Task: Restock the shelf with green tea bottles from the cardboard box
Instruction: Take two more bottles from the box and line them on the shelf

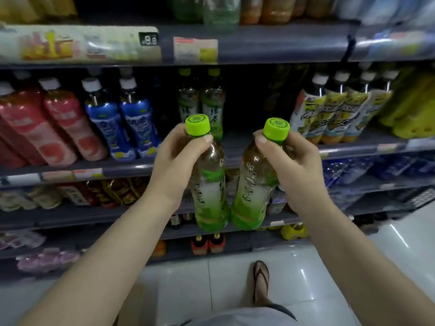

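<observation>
My left hand (175, 161) grips the neck of a green tea bottle (210, 196) with a lime cap. My right hand (290, 163) holds a second green tea bottle (251, 196) the same way. Both bottles hang upright side by side, their bases nearly touching, in front of the middle shelf (131, 169). Two more green tea bottles (202, 102) stand at the back of that shelf, with a dark gap to their right. The cardboard box is out of view.
Red bottles (47, 128) and blue bottles (122, 125) fill the shelf's left part, yellow-labelled bottles (334, 111) the right. Lower shelves hold more drinks. My sandalled foot (260, 281) stands on the white tiled floor below.
</observation>
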{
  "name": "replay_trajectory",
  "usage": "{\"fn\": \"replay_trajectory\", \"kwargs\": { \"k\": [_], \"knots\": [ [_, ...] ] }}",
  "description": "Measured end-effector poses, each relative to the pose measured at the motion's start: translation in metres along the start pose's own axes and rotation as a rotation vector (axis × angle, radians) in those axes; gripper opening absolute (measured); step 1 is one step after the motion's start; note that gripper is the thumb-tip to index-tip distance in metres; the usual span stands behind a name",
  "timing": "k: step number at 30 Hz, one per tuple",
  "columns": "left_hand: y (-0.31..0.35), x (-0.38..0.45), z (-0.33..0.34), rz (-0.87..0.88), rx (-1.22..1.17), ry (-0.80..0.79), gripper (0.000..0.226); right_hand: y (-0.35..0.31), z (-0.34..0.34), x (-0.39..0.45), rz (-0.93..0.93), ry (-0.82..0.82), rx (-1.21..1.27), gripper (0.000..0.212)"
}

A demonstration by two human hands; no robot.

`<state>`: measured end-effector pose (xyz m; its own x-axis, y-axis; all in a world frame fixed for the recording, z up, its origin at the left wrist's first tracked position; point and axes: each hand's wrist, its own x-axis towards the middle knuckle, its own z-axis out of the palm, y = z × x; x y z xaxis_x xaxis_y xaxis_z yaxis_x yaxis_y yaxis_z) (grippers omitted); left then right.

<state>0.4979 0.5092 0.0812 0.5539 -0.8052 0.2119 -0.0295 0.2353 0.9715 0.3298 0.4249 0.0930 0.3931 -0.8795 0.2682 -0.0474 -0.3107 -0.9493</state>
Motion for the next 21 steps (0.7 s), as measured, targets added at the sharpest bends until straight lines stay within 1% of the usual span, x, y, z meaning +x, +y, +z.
{"fn": "replay_trajectory", "kwargs": {
  "k": [4, 7, 9, 11, 13, 16, 19, 21],
  "knots": [
    [-0.013, 0.033, 0.038, -0.016, 0.009, -0.030, 0.020, 0.016, -0.031, 0.035, -0.026, 0.011, 0.020, 0.031],
    [-0.024, 0.064, 0.064, -0.016, 0.004, -0.001, 0.025, 0.031, -0.047, 0.069, -0.051, -0.011, 0.049, 0.031],
    [-0.032, 0.086, 0.078, -0.007, -0.017, 0.036, 0.027, 0.040, -0.054, 0.095, -0.077, -0.024, 0.051, 0.024],
    [-0.040, 0.108, 0.092, 0.021, -0.014, 0.057, 0.024, 0.047, -0.058, 0.119, -0.104, -0.032, 0.067, 0.015],
    [-0.046, 0.128, 0.101, 0.057, 0.036, 0.058, 0.022, 0.054, -0.059, 0.141, -0.125, -0.034, 0.077, 0.013],
    [-0.055, 0.154, 0.108, 0.125, 0.164, 0.014, 0.022, 0.064, -0.055, 0.166, -0.161, -0.038, 0.088, 0.013],
    [-0.060, 0.173, 0.110, 0.147, 0.239, -0.017, 0.014, 0.073, -0.046, 0.184, -0.167, 0.008, 0.144, 0.011],
    [-0.061, 0.183, 0.111, 0.169, 0.276, -0.041, 0.015, 0.079, -0.040, 0.193, -0.160, 0.044, 0.178, 0.010]
  ]
}}
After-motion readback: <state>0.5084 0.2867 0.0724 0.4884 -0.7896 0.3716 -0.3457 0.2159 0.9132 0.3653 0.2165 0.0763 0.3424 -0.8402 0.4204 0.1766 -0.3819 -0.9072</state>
